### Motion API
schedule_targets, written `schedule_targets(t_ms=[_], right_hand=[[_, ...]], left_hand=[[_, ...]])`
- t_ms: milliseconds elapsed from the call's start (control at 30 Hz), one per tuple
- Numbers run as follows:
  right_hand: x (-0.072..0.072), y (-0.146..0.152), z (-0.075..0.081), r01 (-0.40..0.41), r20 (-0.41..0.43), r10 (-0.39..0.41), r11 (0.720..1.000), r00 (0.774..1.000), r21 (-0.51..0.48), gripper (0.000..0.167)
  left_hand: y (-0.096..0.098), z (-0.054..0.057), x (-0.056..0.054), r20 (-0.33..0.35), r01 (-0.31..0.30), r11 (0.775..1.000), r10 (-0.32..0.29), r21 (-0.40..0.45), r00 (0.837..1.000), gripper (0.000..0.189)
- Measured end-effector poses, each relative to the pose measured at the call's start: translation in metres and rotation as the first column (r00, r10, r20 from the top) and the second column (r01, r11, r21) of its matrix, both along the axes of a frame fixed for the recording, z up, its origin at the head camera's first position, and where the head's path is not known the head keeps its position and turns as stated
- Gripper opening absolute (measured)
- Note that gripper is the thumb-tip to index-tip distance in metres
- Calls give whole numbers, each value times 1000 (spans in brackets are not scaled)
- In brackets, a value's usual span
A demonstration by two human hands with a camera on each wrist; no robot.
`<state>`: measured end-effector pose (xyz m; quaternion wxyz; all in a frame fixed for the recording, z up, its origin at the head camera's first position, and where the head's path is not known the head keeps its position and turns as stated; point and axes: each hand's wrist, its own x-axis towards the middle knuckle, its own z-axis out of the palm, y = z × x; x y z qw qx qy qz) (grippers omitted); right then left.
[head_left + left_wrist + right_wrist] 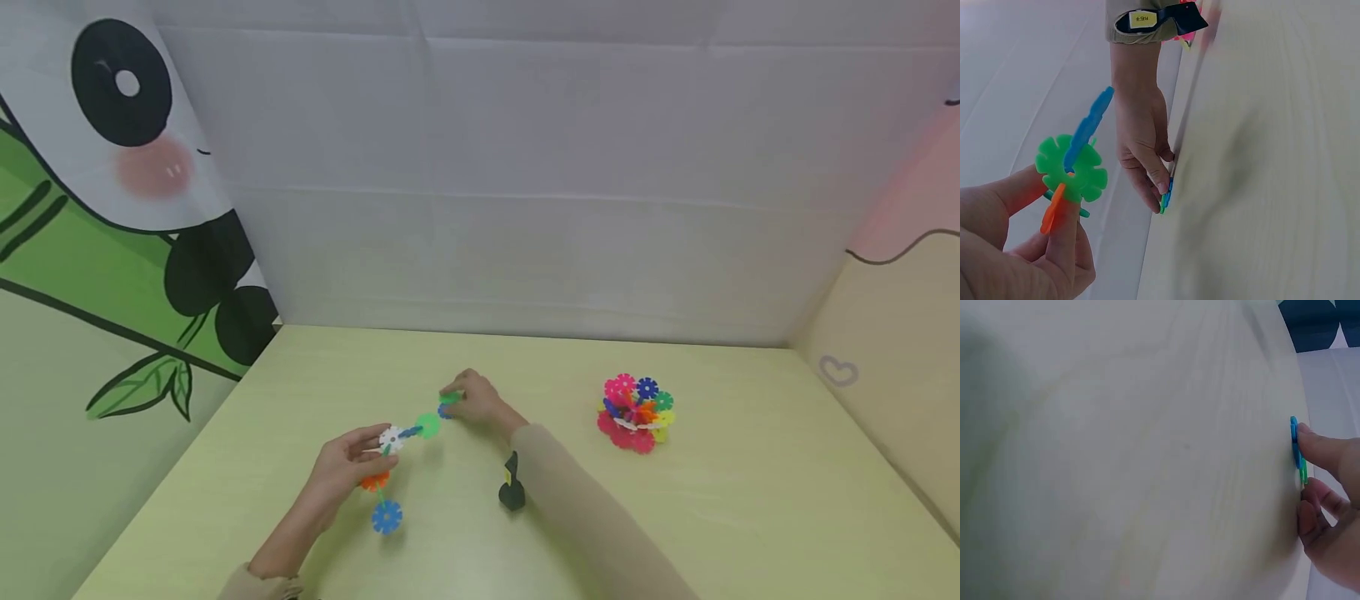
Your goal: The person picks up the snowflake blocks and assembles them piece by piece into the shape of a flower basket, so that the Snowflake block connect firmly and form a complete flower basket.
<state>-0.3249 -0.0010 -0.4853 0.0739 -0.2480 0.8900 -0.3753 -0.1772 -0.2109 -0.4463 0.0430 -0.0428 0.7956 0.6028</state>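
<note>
Left of the table's middle, my left hand (345, 467) pinches a chain of interlocking snowflake discs. In the head view the chain shows a blue disc (387, 517) hanging lowest, an orange disc (374, 482), a white disc (392, 439) by the fingertips and a green disc (428, 426) at the far end. The left wrist view has a green disc (1082, 172) with blue and orange ones slotted edge-on. My right hand (477, 400), farther back, holds a blue disc (1294, 442) and a green disc (1304, 470) between thumb and fingers, low over the tabletop. Whether these two are joined I cannot tell.
To the right on the pale table (735, 467) sits a cluster of pink, red, blue, green and yellow snowflake discs (636, 412). A dark strap piece (512, 492) shows beside the right sleeve (592, 508). Behind stands a pale wall (525, 167), with printed panels either side.
</note>
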Motion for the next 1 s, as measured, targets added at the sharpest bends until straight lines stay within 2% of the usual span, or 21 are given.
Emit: schedule_targets(t_ms=[333, 567, 1000], right_hand=[[11, 16, 5, -36, -40, 38, 998, 998, 49, 29], [25, 37, 7, -59, -24, 60, 998, 998, 28, 30], [42, 81, 5, -40, -23, 40, 999, 999, 35, 33]], left_hand=[[1, 0, 3, -10, -2, 1000, 2, 16, 1000, 55], [1, 2, 5, -9, 0, 1000, 0, 23, 1000, 55], [10, 3, 2, -24, 40, 998, -40, 38, 999, 53]])
